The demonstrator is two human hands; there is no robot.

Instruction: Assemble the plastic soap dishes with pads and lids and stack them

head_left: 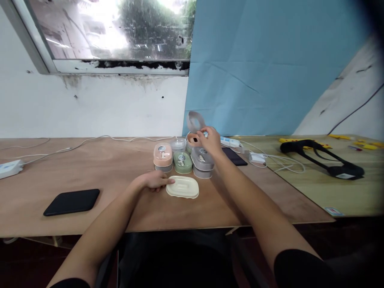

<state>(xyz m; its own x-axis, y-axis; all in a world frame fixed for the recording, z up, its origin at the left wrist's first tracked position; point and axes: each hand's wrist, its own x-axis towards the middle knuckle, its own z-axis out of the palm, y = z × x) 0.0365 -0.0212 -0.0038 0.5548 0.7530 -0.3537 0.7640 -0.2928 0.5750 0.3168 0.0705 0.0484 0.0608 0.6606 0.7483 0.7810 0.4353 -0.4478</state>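
Note:
My left hand (pixel 155 181) is at the left end of a shallow cream plastic lid (pixel 183 187), thumb on its rim and the other fingers curled beside it. My right hand (pixel 210 139) reaches over the back of a group of boxes, fingers pinched at a translucent grey ring-shaped piece (pixel 195 121) that stands upright. Just below it is a peach rim (pixel 193 140), partly hidden by the fingers. In front are a peach-topped box (pixel 163 156), a green box (pixel 183 162) and a grey box (pixel 203 161), each with a round label. A clear container (pixel 178 145) stands behind.
A black flat case (pixel 72 202) lies at the left. White cables and a power strip (pixel 229 141) run along the back. A dark tablet-like slab (pixel 234 156), a white charger (pixel 257 157) and a black strap-like frame (pixel 324 158) are at the right. A wall with blue sheet stands behind.

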